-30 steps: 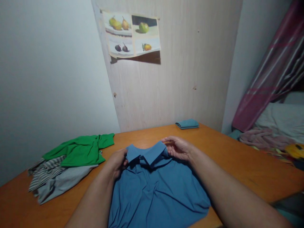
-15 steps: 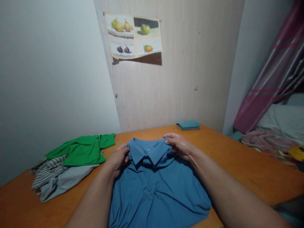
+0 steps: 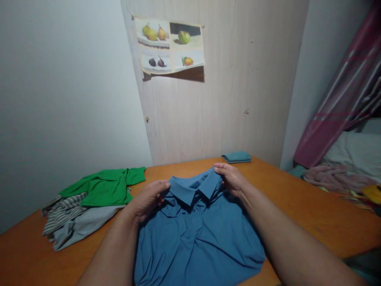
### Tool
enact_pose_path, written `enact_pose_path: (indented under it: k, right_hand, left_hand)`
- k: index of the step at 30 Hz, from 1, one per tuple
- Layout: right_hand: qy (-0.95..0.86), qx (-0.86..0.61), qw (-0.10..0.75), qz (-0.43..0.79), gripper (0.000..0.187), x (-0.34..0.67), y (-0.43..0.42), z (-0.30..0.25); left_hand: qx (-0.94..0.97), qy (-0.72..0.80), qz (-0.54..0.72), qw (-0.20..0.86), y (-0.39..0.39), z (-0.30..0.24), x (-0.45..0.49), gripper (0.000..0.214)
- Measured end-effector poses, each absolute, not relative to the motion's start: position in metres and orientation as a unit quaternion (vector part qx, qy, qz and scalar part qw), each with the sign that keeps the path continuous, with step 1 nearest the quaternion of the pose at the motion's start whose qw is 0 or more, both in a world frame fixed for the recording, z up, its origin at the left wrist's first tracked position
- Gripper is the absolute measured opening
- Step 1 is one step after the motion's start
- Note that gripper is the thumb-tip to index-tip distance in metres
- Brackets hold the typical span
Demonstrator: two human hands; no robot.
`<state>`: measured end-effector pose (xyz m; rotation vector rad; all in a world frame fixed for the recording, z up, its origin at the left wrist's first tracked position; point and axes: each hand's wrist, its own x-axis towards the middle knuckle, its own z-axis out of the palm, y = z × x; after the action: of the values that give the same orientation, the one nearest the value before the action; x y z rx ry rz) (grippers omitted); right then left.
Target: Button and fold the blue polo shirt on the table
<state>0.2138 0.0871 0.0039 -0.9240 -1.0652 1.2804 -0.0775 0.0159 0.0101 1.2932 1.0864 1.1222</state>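
Note:
A blue collared shirt (image 3: 198,242) lies front side up on the orange-brown table (image 3: 300,222), its body creased and its lower end cut off by the frame's bottom edge. My left hand (image 3: 150,198) pinches the left end of the collar between thumb and fingers. At the collar's right end, my right hand (image 3: 232,176) grips the fabric, thumb on top. Between both hands the collar is raised and spread, with its two points folded down toward me. Some fingertips are hidden behind the cloth.
To the left lie a green shirt (image 3: 108,186), a striped garment (image 3: 64,212) and a grey garment (image 3: 86,228) in a loose pile. A folded teal cloth (image 3: 237,156) sits at the table's back edge. Pink fabric (image 3: 327,178) and a curtain (image 3: 327,107) are at right.
The collar has shifted to the right and its right end is higher. Both hands moved right with it, and the collar is stretched at a tilt.

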Motion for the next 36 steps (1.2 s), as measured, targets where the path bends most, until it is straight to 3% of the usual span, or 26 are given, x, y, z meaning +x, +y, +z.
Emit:
enact_pose_path:
  k: [4, 7, 12, 15, 19, 23, 29, 36]
  right_hand:
    - [-0.467, -0.396, 0.565, 0.553, 0.026, 0.213, 0.089, 0.0]
    - [-0.476, -0.386, 0.552, 0.565, 0.028, 0.213, 0.091, -0.004]
    - [-0.474, -0.38, 0.561, 0.562, 0.023, 0.204, 0.092, -0.012]
    - [-0.495, -0.355, 0.561, 0.56, 0.033, 0.2, 0.087, -0.011]
    - [-0.537, -0.301, 0.516, 0.596, 0.044, 0.2, 0.076, -0.003]
    - [-0.57, -0.328, 0.456, 0.6, 0.029, 0.203, 0.07, 0.0]
    - [-0.498, -0.289, 0.507, 0.641, 0.027, 0.206, 0.069, 0.007]
    - [-0.471, -0.383, 0.531, 0.591, 0.016, 0.203, 0.082, -0.007]
  left_hand:
    - [0.548, 0.48, 0.43, 0.534, 0.015, 0.007, -0.074, 0.035]
    - [0.523, 0.463, 0.479, 0.532, 0.018, 0.005, -0.072, 0.035]
    - [0.515, 0.485, 0.582, 0.401, 0.025, 0.005, -0.069, 0.037]
    - [0.53, 0.464, 0.619, 0.347, 0.023, 0.01, -0.063, 0.04]
    - [0.54, 0.392, 0.644, 0.374, 0.019, 0.013, -0.055, 0.039]
    - [0.524, 0.406, 0.649, 0.373, 0.021, 0.011, -0.056, 0.04]
    - [0.483, 0.466, 0.651, 0.355, 0.023, 0.011, -0.06, 0.041]
    - [0.436, 0.564, 0.587, 0.384, 0.031, -0.004, -0.063, 0.024]
